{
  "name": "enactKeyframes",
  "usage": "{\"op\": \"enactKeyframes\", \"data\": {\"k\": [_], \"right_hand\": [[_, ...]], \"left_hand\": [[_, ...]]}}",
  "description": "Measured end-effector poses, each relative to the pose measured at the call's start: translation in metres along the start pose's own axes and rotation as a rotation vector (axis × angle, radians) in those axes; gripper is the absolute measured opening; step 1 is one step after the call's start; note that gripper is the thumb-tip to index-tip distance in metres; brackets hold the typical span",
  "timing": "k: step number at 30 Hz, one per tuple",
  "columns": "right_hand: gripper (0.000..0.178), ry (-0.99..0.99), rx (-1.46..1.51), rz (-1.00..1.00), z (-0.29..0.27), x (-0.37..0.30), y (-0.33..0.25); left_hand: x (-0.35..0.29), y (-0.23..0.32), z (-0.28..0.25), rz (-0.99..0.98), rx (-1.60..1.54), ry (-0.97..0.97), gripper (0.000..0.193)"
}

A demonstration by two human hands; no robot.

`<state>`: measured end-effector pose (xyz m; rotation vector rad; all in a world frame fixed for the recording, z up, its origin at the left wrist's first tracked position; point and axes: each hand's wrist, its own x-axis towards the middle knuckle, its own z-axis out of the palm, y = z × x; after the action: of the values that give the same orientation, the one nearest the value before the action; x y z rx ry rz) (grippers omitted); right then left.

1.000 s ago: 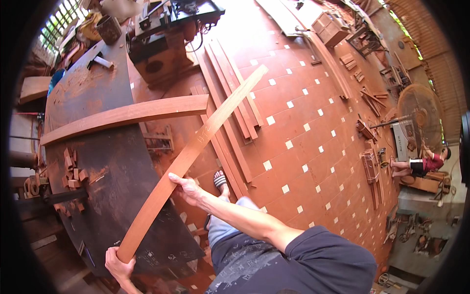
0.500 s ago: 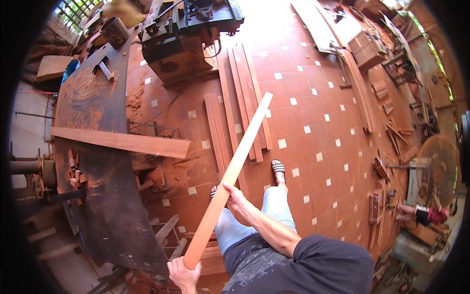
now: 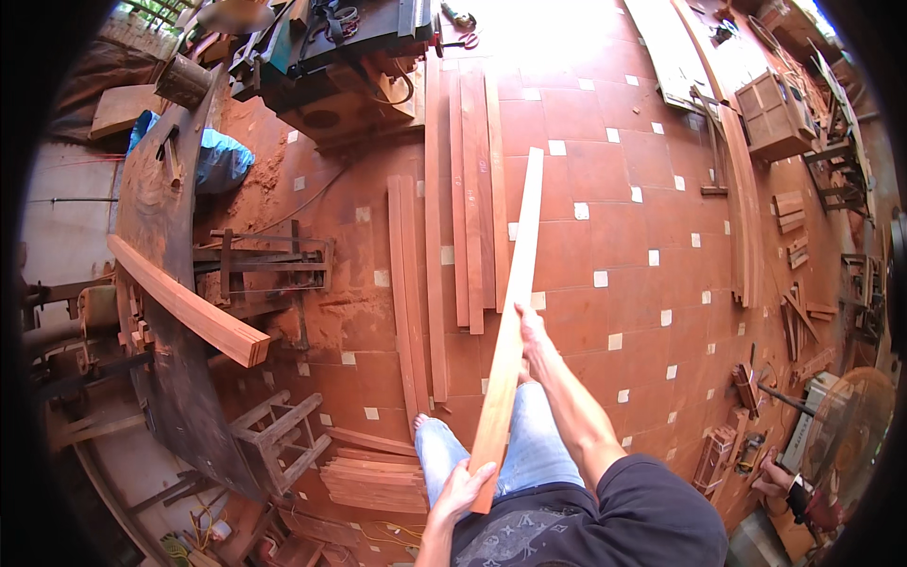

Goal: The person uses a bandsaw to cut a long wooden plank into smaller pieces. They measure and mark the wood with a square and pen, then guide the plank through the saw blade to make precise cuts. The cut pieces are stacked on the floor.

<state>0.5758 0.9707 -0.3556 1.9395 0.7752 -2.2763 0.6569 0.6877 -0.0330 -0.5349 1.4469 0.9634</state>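
Taking 12 o'clock as straight ahead of the wearer, the left hand point(image 3: 463, 489) is clamped on the near end of the board point(image 3: 510, 369), thumb on top. The right hand point(image 3: 532, 333) is closed on its right edge partway along; the fingers beneath are hidden. The board is held over the wearer's legs, pointing just past 12 o'clock, its far end free of any hand.

A slack left grip could let that long far end dip, and a swing toward 11 could rap the strips point(image 3: 472, 208) on the floor. The left foot point(image 3: 420, 421), beside the nearer strips, could catch on their ends. At 9 o'clock lie a stack point(image 3: 373, 482) and, beyond it, a stool point(image 3: 283, 439), both likely snags for a step sideways. At 10 o'clock a curved beam point(image 3: 194, 302) overhangs the bench point(image 3: 203, 406); a knock could tip it.

Of the containers, a blue bag point(image 3: 225, 156) sits between 10 and 11, its contents hidden. The wooden box point(image 3: 770, 109) at 1 o'clock shows panelled sides, with nothing inside visible. Farthest, between 10 and 11, is a can point(image 3: 182, 80); what it holds cannot be told.
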Motion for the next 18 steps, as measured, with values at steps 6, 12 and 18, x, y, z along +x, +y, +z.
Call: {"op": "enactKeyframes", "data": {"k": [6, 12, 18], "right_hand": [[0.050, -0.144, -0.117, 0.037, -0.009, 0.042, -0.038], [0.044, -0.082, -0.061, 0.013, -0.031, 0.046, -0.040], [0.043, -0.112, -0.063, -0.135, -0.006, 0.007, -0.050]], "left_hand": [[0.034, -0.001, 0.089, 0.024, -0.224, 0.124, 0.067], [0.035, 0.011, 0.119, 0.031, -0.030, 0.150, 0.072], [0.061, -0.035, 0.104, 0.125, 0.108, 0.325, 0.086]]}}
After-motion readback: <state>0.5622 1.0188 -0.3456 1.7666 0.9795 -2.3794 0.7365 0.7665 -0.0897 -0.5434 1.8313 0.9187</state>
